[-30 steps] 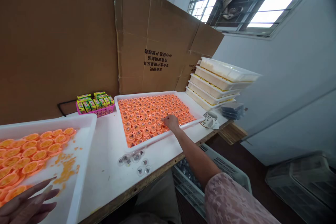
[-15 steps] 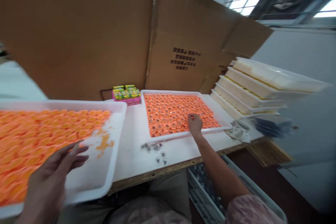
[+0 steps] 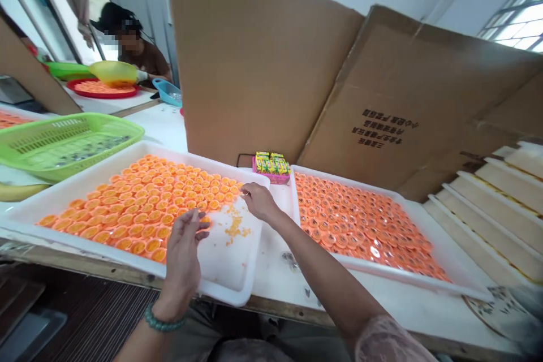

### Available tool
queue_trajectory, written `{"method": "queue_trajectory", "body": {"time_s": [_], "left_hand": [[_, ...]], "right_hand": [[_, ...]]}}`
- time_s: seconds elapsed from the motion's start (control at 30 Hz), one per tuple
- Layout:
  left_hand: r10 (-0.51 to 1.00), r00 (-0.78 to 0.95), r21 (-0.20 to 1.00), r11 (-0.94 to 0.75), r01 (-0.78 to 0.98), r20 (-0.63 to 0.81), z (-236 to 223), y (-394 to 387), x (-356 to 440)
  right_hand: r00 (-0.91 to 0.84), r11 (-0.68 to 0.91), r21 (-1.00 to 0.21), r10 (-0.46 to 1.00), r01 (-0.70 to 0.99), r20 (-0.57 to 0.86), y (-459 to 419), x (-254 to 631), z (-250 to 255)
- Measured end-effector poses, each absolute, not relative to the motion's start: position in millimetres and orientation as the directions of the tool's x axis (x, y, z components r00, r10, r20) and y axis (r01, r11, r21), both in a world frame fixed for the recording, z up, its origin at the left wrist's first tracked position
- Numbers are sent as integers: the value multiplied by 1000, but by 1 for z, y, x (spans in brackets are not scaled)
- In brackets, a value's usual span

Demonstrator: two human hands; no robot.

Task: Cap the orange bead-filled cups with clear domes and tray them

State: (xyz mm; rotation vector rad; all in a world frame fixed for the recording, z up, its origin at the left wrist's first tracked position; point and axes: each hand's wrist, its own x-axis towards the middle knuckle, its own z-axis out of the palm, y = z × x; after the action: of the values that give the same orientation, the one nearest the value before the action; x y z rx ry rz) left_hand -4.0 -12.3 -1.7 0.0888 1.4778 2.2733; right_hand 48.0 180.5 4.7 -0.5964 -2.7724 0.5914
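A white tray in front of me holds several rows of small orange cups with yellow filling. My left hand reaches into its near right part, and its fingertips close round an orange cup at the edge of the rows. My right hand hovers over the tray's right rim. Its thumb and forefinger are pinched on something small that I cannot make out. Yellow crumbs lie on the bare tray floor between my hands. A second white tray to the right is filled with capped orange cups.
Tall cardboard sheets wall off the back of the table. A pink basket of yellow-green packets sits between the trays. At the left there is a green basket, at the right stacked white trays. Another person sits at the far left.
My view has swung left. My right hand left the right tray and came over the left tray's rim. My left hand moved forward to the cups.
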Motion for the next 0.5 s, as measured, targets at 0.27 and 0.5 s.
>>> {"method": "queue_trajectory", "body": {"time_s": [0.27,0.5], "left_hand": [[452,-876,912,-266,-311,-167,-6,-14,-5],[480,-860,915,-244,-321,-174,-7,-14,-8]], "right_hand": [[-917,872,-292,394,393,-57,192,-15,-36],[-912,869,-277,396,410,-106,194,-8,-39]]}}
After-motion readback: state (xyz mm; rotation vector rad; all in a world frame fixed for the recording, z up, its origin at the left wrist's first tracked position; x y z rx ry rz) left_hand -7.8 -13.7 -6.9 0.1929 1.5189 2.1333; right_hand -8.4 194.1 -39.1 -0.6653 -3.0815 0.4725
